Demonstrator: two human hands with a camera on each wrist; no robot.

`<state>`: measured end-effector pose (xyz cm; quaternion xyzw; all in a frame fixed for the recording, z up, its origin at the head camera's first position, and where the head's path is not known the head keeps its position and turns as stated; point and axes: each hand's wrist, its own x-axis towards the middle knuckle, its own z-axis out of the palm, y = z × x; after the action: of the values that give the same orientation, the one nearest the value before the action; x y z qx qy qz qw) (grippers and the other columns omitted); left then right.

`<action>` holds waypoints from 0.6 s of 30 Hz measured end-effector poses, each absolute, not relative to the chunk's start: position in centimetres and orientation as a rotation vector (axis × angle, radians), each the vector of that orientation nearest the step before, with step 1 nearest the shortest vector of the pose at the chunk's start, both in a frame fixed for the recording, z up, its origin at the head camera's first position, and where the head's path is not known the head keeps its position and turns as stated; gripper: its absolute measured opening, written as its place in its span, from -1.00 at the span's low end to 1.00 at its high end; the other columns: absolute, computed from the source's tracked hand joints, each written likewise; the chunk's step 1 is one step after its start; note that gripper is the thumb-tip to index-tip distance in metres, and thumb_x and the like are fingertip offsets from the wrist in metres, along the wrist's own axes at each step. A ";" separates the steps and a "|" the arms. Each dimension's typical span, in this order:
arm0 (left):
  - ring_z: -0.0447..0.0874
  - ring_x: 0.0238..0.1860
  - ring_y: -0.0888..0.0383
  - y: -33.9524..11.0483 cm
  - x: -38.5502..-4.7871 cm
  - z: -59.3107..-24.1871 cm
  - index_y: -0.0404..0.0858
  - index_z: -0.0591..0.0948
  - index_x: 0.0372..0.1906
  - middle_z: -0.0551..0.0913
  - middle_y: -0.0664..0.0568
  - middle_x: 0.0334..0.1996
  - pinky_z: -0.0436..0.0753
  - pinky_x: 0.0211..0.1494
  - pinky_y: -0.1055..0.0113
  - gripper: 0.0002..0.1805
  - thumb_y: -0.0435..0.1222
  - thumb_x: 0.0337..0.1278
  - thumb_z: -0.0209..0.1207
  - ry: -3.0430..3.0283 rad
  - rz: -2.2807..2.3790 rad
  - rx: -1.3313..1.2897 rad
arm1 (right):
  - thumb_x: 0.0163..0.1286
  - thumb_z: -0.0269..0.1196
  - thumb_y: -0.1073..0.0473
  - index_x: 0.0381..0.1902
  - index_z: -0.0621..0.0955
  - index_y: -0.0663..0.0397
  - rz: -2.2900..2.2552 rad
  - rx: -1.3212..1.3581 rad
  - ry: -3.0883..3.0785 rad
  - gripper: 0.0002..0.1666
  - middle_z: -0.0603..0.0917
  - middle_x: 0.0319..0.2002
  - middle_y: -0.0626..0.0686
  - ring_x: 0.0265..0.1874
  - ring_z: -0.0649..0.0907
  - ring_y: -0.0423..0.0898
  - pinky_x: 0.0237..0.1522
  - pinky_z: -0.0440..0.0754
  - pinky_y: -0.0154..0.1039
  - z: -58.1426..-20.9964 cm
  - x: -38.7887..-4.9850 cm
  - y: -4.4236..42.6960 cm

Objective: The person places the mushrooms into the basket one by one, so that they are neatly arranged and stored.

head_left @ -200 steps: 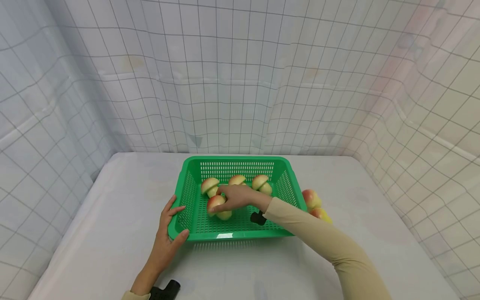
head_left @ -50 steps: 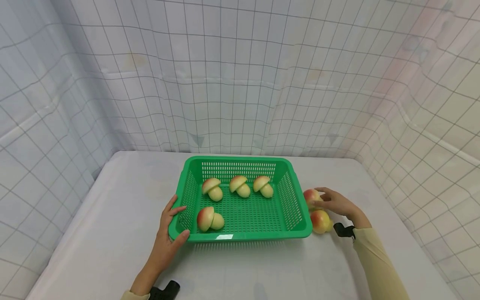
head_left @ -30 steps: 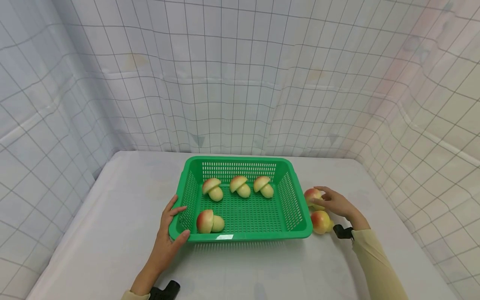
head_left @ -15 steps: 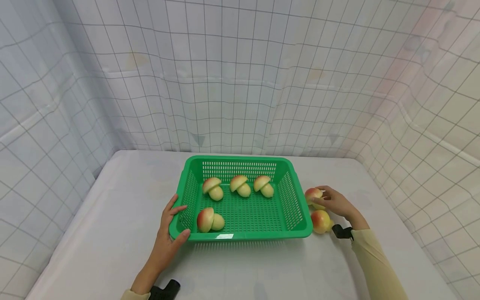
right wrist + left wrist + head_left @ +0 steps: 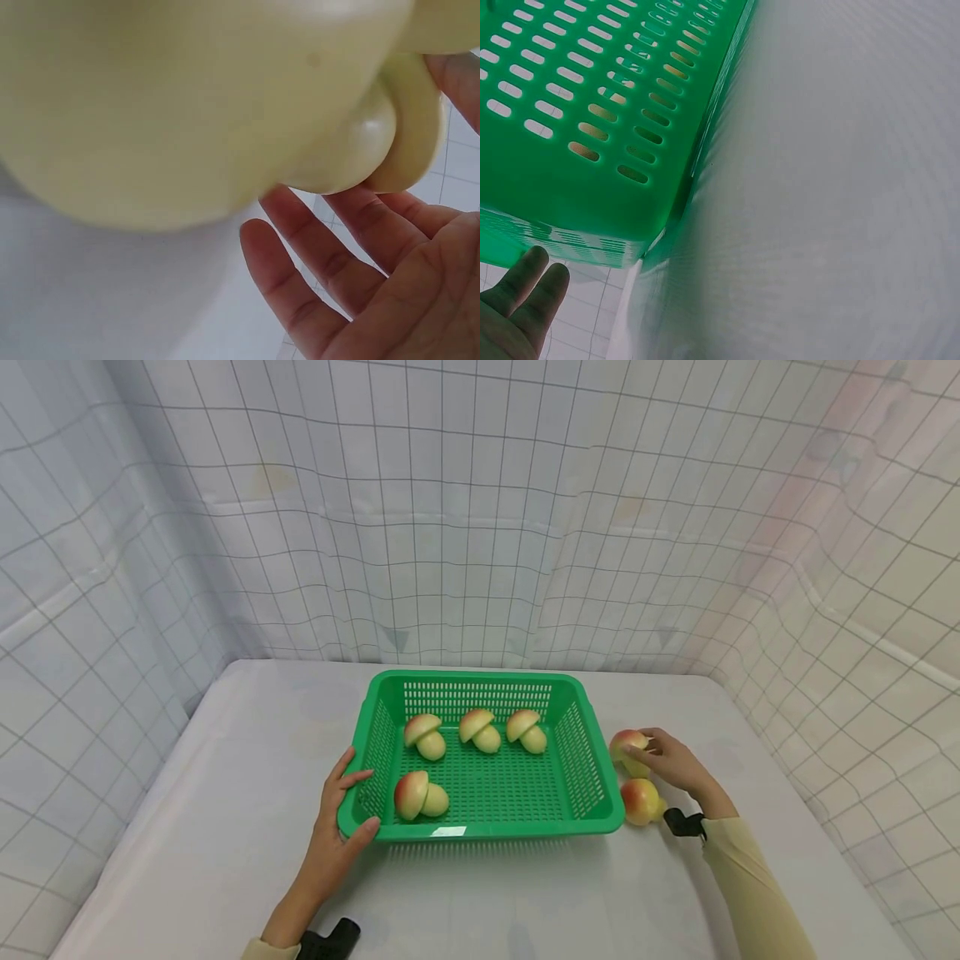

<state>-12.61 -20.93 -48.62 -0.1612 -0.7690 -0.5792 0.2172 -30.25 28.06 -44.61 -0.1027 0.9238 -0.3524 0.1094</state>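
My left hand (image 5: 330,831) grips the front-left corner of a green plastic basket (image 5: 517,831), with the thumb on the front rim and a finger over the left rim. In the left wrist view two straight fingers (image 5: 544,289) lie near its outer wall. At the basket's right side my right hand (image 5: 675,767) pinches a toy mushroom (image 5: 628,745) between thumb and fingers. The right wrist view shows that mushroom (image 5: 409,142) at the fingertips, partly behind a closer pale one. Another toy mushroom (image 5: 641,802), red and yellow, lies just in front, near the wrist.
Inside the basket, several toy mushrooms lie: a back row, with one at its right end (image 5: 527,732), and one at front left (image 5: 422,795). A white cloth covers the table (image 5: 480,902). Gridded white curtains (image 5: 480,527) stand behind and at both sides.
Earlier my right hand was in the basket on the front-left mushroom; it has let go and moved right, outside, to another mushroom. That mushroom has just shifted slightly. My left hand has stayed put.
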 end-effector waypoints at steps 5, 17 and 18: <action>-0.16 0.44 0.05 -20.9 -12.7 -48.6 -0.43 0.30 0.27 -0.12 -0.11 0.47 0.10 0.23 0.51 -0.39 -0.54 0.02 0.11 -2.130 -1.593 -0.444 | 0.30 0.12 -0.32 0.26 0.34 0.21 -1.065 -0.274 2.739 -0.16 0.49 0.09 0.32 0.05 0.49 0.23 -0.07 0.48 0.13 -44.5 -30.3 27.9; -0.19 0.45 0.05 -20.9 -12.6 -48.6 -0.37 0.30 0.29 -0.12 0.01 0.48 0.07 0.25 0.49 -0.39 -0.49 0.05 0.13 -2.142 -1.597 -0.437 | 0.29 0.05 -0.40 0.31 0.27 0.28 -1.057 -0.200 2.794 -0.03 0.52 0.04 0.35 0.01 0.50 0.24 -0.10 0.47 0.10 -43.8 -30.0 27.9; -0.19 0.45 0.04 -20.9 -12.6 -48.6 -0.36 0.30 0.29 -0.12 0.01 0.48 0.08 0.25 0.49 -0.39 -0.48 0.06 0.13 -2.140 -1.600 -0.438 | 0.30 0.04 -0.40 0.32 0.27 0.29 -1.062 -0.202 2.799 -0.03 0.52 0.03 0.35 0.01 0.50 0.24 -0.10 0.47 0.11 -43.8 -30.0 27.9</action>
<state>-12.61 -20.94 -48.58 -0.1581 -0.7719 -0.5771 0.2150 -29.97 27.86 -43.77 -0.0672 0.9305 -0.3530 0.0708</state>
